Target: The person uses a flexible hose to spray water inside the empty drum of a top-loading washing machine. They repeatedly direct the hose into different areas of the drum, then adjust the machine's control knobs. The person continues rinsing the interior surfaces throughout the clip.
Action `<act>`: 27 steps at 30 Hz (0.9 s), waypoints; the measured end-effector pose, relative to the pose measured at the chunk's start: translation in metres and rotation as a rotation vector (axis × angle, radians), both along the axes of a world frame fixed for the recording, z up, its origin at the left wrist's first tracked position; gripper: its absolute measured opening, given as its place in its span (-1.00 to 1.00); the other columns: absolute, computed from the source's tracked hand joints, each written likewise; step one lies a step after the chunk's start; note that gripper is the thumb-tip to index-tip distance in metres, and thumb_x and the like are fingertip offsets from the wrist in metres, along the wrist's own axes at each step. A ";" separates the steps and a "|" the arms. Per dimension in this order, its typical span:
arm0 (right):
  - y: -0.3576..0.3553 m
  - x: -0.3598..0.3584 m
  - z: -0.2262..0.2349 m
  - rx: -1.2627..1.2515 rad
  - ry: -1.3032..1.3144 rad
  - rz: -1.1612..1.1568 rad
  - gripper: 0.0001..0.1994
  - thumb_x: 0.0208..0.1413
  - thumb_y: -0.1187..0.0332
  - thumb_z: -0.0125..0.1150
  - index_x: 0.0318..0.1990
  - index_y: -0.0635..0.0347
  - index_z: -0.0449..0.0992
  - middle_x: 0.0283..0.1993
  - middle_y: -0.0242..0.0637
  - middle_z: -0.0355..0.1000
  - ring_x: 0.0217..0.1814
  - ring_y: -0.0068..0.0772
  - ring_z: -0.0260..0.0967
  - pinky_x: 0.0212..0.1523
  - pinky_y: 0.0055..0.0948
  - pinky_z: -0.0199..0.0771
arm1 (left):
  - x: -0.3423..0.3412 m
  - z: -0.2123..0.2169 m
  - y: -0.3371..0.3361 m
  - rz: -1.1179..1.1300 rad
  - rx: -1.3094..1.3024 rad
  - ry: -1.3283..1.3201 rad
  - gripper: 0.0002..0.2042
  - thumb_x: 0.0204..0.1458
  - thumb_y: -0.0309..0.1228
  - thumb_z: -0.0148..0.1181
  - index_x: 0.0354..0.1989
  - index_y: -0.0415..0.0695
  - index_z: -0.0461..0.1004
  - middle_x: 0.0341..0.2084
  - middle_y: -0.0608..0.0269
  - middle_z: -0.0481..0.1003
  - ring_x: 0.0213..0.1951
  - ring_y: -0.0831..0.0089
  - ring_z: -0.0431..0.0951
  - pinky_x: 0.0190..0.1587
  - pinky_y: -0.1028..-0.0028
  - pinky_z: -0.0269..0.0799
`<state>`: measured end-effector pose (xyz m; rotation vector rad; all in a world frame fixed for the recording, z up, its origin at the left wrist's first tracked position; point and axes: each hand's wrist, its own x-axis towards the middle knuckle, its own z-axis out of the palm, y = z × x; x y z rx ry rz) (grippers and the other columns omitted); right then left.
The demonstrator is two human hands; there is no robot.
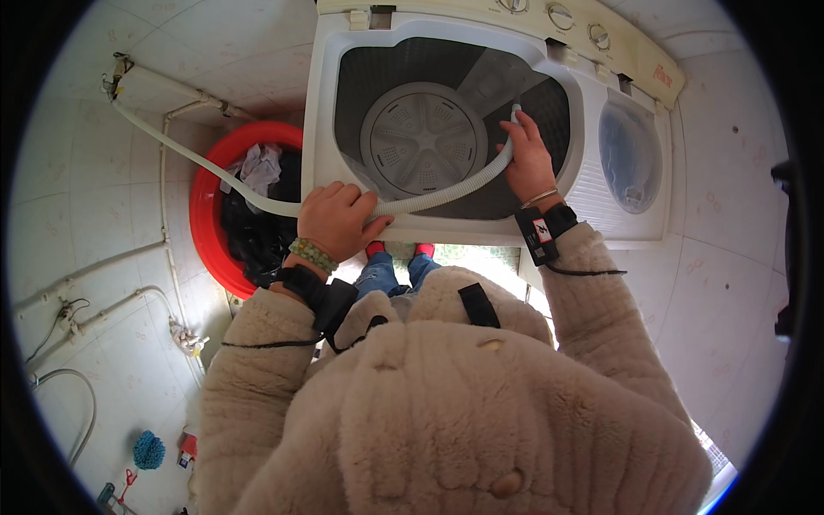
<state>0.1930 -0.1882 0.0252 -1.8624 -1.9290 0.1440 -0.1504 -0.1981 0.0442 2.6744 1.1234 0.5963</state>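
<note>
A pale corrugated hose (pixel 438 196) runs from a tap (pixel 118 69) on the left wall, across the front rim of a twin-tub washing machine (pixel 324 103), to the right side of its wash tub (pixel 446 73). My left hand (pixel 333 219) is closed around the hose at the machine's front left corner. Farther right, over the tub, my right hand (pixel 528 154) grips the hose near its end, which points up and away. Inside the tub the round grey pulsator (pixel 424 137) shows; whether water is there I cannot tell.
Left of the machine stands a red basin (pixel 203 206) holding dark and white clothes (pixel 257 172). The spin tub's translucent lid (pixel 629 154) is at the right. Knobs (pixel 560 15) line the back panel. Pipes (pixel 120 257) run along the tiled left wall, and a blue scrubber (pixel 148 450) sits lower left.
</note>
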 end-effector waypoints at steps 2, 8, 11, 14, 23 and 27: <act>0.003 -0.001 0.000 0.000 0.002 0.004 -0.63 0.08 0.48 0.29 0.07 0.14 0.47 0.33 -0.02 0.25 0.17 0.13 0.41 0.08 -0.14 0.52 | 0.000 0.000 0.000 0.003 0.001 -0.004 -0.71 -0.16 -0.14 0.42 -0.37 -0.03 0.54 -0.50 0.35 0.42 -0.37 0.31 0.48 -0.31 0.29 0.39; 0.002 0.002 -0.008 -0.107 -0.104 -0.067 -0.60 0.05 0.46 0.27 0.09 0.18 0.43 0.31 0.11 0.23 0.19 0.21 0.36 0.13 -0.08 0.47 | 0.002 0.001 0.000 0.027 0.008 0.032 -0.72 -0.12 -0.11 0.40 -0.38 -0.02 0.55 -0.49 0.38 0.44 -0.35 0.35 0.49 -0.28 0.33 0.39; -0.001 0.004 -0.015 -0.168 -0.089 -0.039 -0.61 0.06 0.45 0.26 0.09 0.18 0.42 0.31 0.12 0.23 0.19 0.22 0.36 0.14 -0.07 0.47 | 0.002 0.002 -0.001 0.027 0.010 0.018 -0.73 -0.12 -0.13 0.40 -0.37 -0.02 0.55 -0.48 0.37 0.44 -0.35 0.33 0.49 -0.28 0.32 0.39; 0.001 0.007 -0.020 -0.216 -0.017 0.020 -0.62 0.09 0.42 0.24 0.09 0.18 0.41 0.32 0.11 0.24 0.19 0.22 0.37 0.15 -0.07 0.46 | 0.001 0.003 -0.001 0.028 0.009 0.010 -0.72 -0.14 -0.14 0.41 -0.35 -0.03 0.55 -0.48 0.36 0.44 -0.36 0.31 0.49 -0.29 0.31 0.40; 0.007 0.008 -0.031 -0.243 0.034 0.073 -0.65 0.16 0.37 0.21 0.09 0.17 0.40 0.33 0.12 0.24 0.19 0.21 0.37 0.16 -0.08 0.45 | 0.001 0.002 -0.001 0.037 0.013 0.029 -0.72 -0.11 -0.10 0.39 -0.35 -0.01 0.57 -0.48 0.39 0.47 -0.33 0.36 0.51 -0.28 0.34 0.39; 0.008 0.009 -0.034 -0.241 0.037 0.095 -0.65 0.16 0.37 0.21 0.09 0.17 0.40 0.32 0.13 0.24 0.19 0.22 0.37 0.15 -0.08 0.46 | 0.001 0.001 -0.001 0.035 0.018 0.019 -0.71 -0.12 -0.10 0.39 -0.35 -0.01 0.57 -0.49 0.39 0.46 -0.34 0.36 0.51 -0.29 0.34 0.39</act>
